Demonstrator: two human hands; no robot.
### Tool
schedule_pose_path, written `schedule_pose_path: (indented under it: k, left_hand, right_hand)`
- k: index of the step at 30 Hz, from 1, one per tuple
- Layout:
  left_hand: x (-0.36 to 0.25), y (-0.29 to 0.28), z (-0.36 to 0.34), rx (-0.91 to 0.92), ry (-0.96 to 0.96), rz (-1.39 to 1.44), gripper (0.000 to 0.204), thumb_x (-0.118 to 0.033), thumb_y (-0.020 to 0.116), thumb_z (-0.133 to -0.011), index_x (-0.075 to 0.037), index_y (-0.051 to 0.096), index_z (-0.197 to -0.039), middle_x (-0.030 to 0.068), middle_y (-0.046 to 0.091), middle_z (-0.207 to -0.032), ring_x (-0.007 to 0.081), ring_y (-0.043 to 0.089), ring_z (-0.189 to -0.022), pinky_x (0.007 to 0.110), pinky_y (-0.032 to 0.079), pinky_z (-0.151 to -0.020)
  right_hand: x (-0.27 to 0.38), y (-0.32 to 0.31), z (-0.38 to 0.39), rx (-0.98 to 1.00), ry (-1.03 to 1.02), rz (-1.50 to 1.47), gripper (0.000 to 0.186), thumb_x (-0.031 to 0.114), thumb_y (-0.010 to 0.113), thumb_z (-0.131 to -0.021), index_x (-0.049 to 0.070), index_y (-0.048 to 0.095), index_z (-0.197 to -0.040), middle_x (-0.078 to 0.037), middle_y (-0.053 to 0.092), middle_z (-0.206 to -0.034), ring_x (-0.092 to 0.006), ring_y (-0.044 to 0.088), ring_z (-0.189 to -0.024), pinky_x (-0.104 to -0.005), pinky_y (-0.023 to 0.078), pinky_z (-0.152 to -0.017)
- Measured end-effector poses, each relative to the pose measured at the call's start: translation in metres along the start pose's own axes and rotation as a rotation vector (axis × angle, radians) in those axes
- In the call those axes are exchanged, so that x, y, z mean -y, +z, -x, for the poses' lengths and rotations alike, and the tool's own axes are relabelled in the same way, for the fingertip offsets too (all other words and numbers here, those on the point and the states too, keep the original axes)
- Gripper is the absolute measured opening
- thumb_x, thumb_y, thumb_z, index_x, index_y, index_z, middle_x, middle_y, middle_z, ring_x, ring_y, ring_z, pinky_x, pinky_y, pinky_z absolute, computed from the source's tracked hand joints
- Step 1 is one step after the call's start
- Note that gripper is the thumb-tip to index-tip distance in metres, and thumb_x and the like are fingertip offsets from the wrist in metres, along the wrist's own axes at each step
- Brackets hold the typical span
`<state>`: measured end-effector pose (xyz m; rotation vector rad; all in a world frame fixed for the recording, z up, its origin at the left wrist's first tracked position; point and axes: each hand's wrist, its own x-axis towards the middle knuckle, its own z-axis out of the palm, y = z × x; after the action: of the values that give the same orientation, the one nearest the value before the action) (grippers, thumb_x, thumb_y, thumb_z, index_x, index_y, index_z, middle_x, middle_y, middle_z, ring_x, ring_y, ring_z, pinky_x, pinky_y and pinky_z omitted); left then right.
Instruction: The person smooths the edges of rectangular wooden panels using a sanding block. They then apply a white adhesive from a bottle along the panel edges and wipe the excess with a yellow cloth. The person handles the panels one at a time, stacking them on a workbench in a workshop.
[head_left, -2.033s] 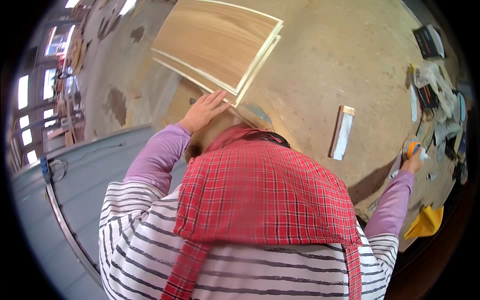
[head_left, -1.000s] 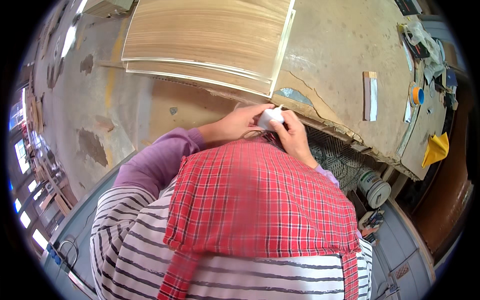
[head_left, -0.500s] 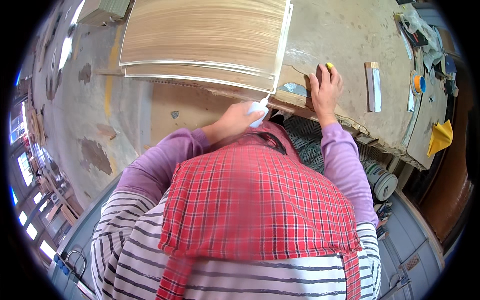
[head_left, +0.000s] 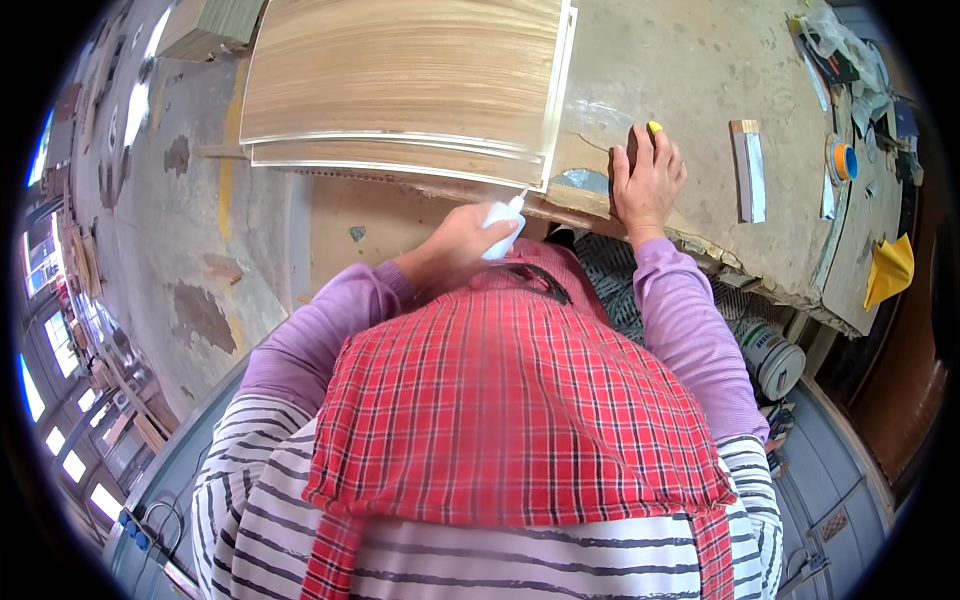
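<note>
My left hand (head_left: 452,240) is wrapped round a white squeeze bottle (head_left: 504,228) with a thin nozzle. The nozzle tip points up at the near right corner of the stacked wood-grain panels (head_left: 400,85), close to their edge; whether it touches cannot be made out. White edges border these panels, and the lower one sticks out a little toward me. To their right, my right hand (head_left: 648,195) rests on the worn workbench (head_left: 690,75) near its front edge, fingers apart and holding nothing. A yellow cover (head_left: 654,128) sits on one of its fingertips.
On the bench at right lie a narrow white-faced strip (head_left: 747,172), an orange-and-blue roll (head_left: 843,160) and a plastic bag (head_left: 855,60). A yellow cloth (head_left: 889,272) hangs at the bench's right end. Below stands a bucket (head_left: 775,365). More panels (head_left: 208,28) are stacked far left.
My left hand and the bottle have shifted slightly left, and the nozzle has moved from the panels' corner a little leftward. My right hand stays on the bench, nearly unmoved.
</note>
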<state>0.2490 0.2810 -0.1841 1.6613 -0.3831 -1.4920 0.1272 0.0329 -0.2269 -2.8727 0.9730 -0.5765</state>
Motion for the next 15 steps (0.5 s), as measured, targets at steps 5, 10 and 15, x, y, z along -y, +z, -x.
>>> schedule_pose_path:
  k: [5, 10, 15]
  left_hand:
    - [-0.0072, -0.0009, 0.0014, 0.012, -0.088, 0.055, 0.033, -0.028, 0.057, -0.092, 0.001, 0.060, -0.108, 0.0056, 0.066, -0.087, 0.0105, 0.061, -0.076, 0.025, 0.049, -0.068]
    - [-0.0058, -0.0004, 0.0003, 0.026, -0.100, 0.109, 0.031, -0.027, 0.057, -0.092, 0.000, 0.060, -0.108, 0.0055, 0.066, -0.088, 0.0107, 0.062, -0.078, 0.025, 0.049, -0.068]
    - [-0.0046, -0.0012, -0.0019, 0.042, -0.128, 0.151, 0.030, -0.026, 0.057, -0.092, 0.000, 0.059, -0.108, 0.0052, 0.065, -0.087, 0.0106, 0.062, -0.077, 0.024, 0.049, -0.067]
  right_hand:
    - [0.0004, 0.0000, -0.0004, 0.010, 0.006, 0.015, 0.043, 0.041, 0.057, -0.085, 0.018, 0.053, -0.122, -0.006, 0.047, -0.127, -0.0262, 0.042, -0.119, -0.0462, 0.032, -0.096]
    - [-0.0003, 0.0016, -0.0001, 0.007, 0.005, 0.019, 0.044, 0.041, 0.057, -0.085, 0.018, 0.052, -0.123, -0.005, 0.047, -0.128, -0.0265, 0.042, -0.119, -0.0466, 0.032, -0.096]
    - [-0.0001, 0.0006, 0.0005, 0.020, 0.013, 0.011, 0.044, 0.040, 0.057, -0.085, 0.019, 0.051, -0.124, -0.005, 0.046, -0.129, -0.0264, 0.041, -0.120, -0.0479, 0.031, -0.096]
